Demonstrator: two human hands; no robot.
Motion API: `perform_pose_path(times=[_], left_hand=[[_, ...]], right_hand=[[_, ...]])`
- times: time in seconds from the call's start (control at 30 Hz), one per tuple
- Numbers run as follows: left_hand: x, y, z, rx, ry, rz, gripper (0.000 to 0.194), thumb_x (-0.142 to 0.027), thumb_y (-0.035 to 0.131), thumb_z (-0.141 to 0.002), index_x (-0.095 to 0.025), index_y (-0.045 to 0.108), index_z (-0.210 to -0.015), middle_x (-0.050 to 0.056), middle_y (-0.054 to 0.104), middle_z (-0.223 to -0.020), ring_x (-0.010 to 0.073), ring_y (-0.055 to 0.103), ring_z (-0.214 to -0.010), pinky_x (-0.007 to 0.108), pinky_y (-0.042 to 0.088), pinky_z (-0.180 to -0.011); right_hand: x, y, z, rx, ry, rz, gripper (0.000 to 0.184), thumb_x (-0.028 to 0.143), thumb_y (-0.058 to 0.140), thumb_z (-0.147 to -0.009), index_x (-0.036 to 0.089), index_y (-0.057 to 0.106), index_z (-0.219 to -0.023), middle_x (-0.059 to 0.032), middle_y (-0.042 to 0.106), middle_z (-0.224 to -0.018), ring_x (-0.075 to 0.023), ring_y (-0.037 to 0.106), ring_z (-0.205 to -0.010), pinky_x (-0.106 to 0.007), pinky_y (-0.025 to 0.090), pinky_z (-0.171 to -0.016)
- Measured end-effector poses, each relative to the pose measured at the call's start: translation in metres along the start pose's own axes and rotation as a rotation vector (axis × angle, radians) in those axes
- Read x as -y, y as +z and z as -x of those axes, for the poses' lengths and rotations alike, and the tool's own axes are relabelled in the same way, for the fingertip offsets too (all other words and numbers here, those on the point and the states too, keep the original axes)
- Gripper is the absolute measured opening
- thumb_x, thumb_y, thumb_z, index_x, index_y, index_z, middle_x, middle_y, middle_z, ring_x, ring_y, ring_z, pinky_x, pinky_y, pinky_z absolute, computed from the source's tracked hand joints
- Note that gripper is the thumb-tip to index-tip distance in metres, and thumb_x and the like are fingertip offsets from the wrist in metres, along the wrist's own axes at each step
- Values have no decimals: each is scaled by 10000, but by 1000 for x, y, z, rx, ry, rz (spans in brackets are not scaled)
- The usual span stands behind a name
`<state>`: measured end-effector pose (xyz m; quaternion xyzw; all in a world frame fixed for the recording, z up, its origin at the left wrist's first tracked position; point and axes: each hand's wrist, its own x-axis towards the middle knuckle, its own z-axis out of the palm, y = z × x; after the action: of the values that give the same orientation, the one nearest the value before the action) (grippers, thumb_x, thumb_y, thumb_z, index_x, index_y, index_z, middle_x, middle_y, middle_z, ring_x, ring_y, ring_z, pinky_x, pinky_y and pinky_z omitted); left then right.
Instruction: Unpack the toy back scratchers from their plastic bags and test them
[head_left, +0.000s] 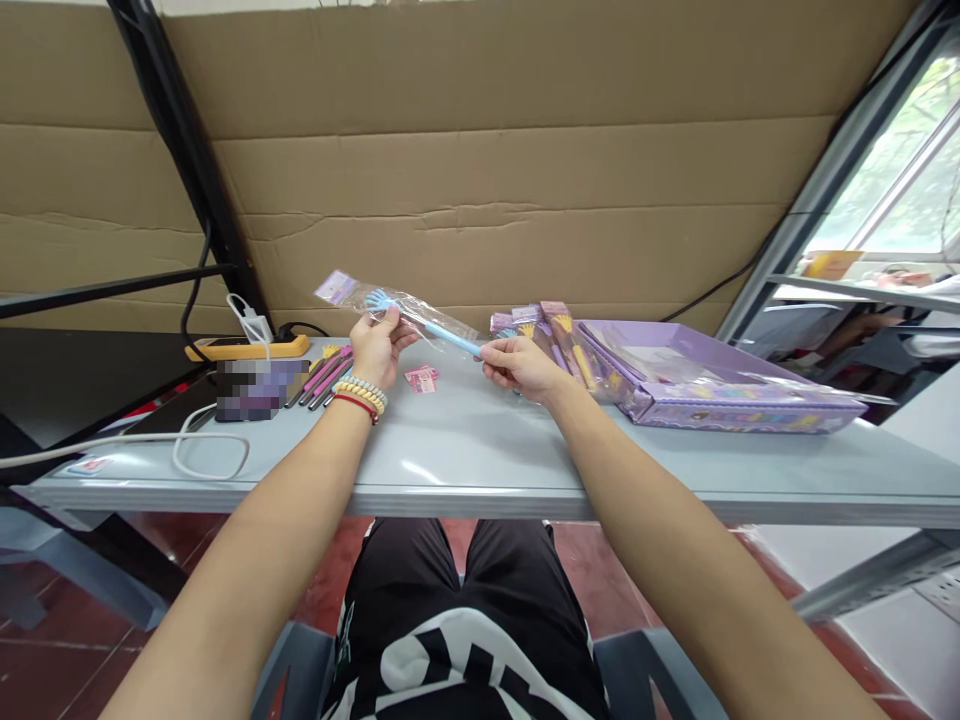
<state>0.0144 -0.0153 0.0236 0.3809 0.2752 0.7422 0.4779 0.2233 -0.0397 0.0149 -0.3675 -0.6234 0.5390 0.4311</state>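
Note:
A light blue pen with a fan-shaped top (420, 318) lies inside a clear plastic sleeve (352, 291), held above the grey table (480, 450). My left hand (379, 347) pinches the sleeve near the pen's fan top. My right hand (517, 365) grips the pen's lower end at the sleeve's opening. Bead bracelets ring my left wrist. Several pink pens (326, 378) lie on the table just left of my left hand. A small pink tag (421, 379) rests between my hands.
A purple box (712, 385) and several packaged pens (551, 335) sit at the right. A phone (259, 390), a yellow power strip (247, 347) and a white cable (180, 445) lie at the left. Cardboard lines the wall behind.

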Motion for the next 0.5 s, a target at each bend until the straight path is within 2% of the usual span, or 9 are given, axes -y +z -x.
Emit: perform_pose_path(times=[0.07,0.17,0.23,0.3,0.5], left_hand=[[-1,-1,-1,-31,-4,26,213,-282,685,-779,-181,498,-758,-44,581,-610,87,597,-519,221,515,-553],[-3,-4,-5,-71,-43,65,198,-374,570,-850,-189,519,-801,-24,601,-640,100,598,-517,230,504,-521],[-3,-7,-8,-128,-57,72,211,-395,515,-875,-193,513,-815,-26,592,-627,94,580,-492,221,488,-496],[-3,-9,-11,-173,-53,58,195,-384,532,-864,-199,494,-814,-39,570,-602,87,568,-477,208,479,-492],[-1,-9,-11,-128,-55,2,162,-328,578,-840,-197,491,-803,-46,571,-617,87,573,-483,213,489,-512]], right_hand=[[0,-2,0,-1,20,-31,284,359,738,-677,126,575,-676,3,577,-515,-40,393,-355,-173,185,-310],[1,-5,0,-35,27,-71,238,320,713,-670,131,569,-662,-9,586,-520,-50,404,-354,-179,192,-304],[2,-5,0,-62,23,-66,197,278,699,-662,136,563,-650,-11,588,-523,-53,410,-358,-181,203,-310],[3,-5,1,-78,30,-36,155,243,685,-655,140,568,-659,-7,586,-521,-53,404,-359,-182,193,-314],[1,-4,3,3,87,69,172,266,696,-682,142,575,-685,1,580,-577,-39,392,-382,-181,170,-328]])
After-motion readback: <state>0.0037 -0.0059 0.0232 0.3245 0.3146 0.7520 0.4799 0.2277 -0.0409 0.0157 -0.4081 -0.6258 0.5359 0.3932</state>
